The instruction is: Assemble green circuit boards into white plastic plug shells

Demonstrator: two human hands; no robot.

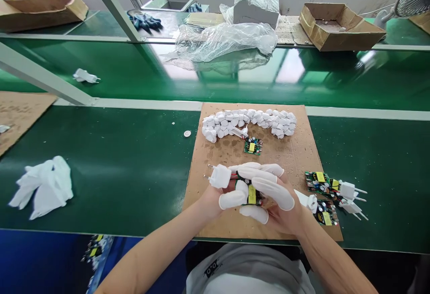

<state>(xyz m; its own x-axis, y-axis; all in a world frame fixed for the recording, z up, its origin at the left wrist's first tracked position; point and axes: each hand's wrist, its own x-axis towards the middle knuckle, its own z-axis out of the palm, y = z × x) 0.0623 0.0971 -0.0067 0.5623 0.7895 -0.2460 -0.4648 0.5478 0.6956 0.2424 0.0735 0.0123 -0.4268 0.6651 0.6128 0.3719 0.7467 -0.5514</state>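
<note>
White finger cots cover the fingers of both my hands, which are close together above a cardboard sheet (208, 222). Between them is a circuit board (251, 194) with a yellow transformer, joined by short red and black wires to a white two-pin plug (220, 176). My left hand (215, 202) is closed around the plug and the board's left side. The fingers of my right hand (280, 200) wrap over the board from the right, hiding part of it. Beyond them, another circuit board (253, 146) lies near an arc of small white pieces (225, 124).
Several boards with white plugs (347, 190) lie at the right edge of the cardboard. A crumpled white glove (47, 184) rests on the green table at left. Behind runs a shiny green surface (134, 83) with a white plug (86, 76). A slanted post (43, 72) crosses the left.
</note>
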